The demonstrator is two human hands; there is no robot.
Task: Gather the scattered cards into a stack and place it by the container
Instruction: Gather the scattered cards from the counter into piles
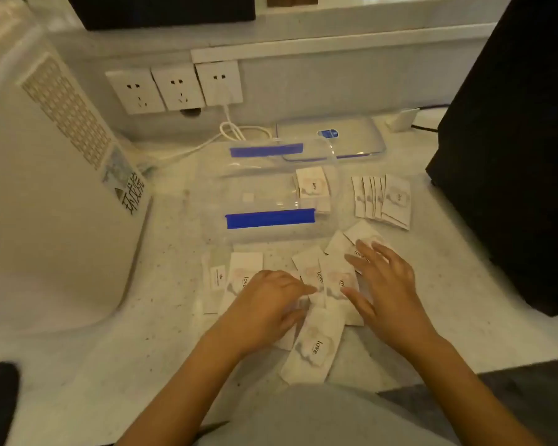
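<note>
Several white cards printed "love" (316,346) lie scattered and overlapping on the pale counter, just in front of a clear plastic container (268,233) with blue clips. A fanned row of cards (397,201) lies to the container's right, and a few cards (313,186) show through its right wall. My left hand (264,307) rests flat on the left cards, fingers pointing right. My right hand (384,281) lies spread over the right cards, fingers apart. Neither hand grips a card.
A large white appliance (45,188) stands at the left. Three wall sockets (174,88) with a white cable (236,130) are behind the container, next to its clear lid (351,140). A tall black object (512,156) stands at the right.
</note>
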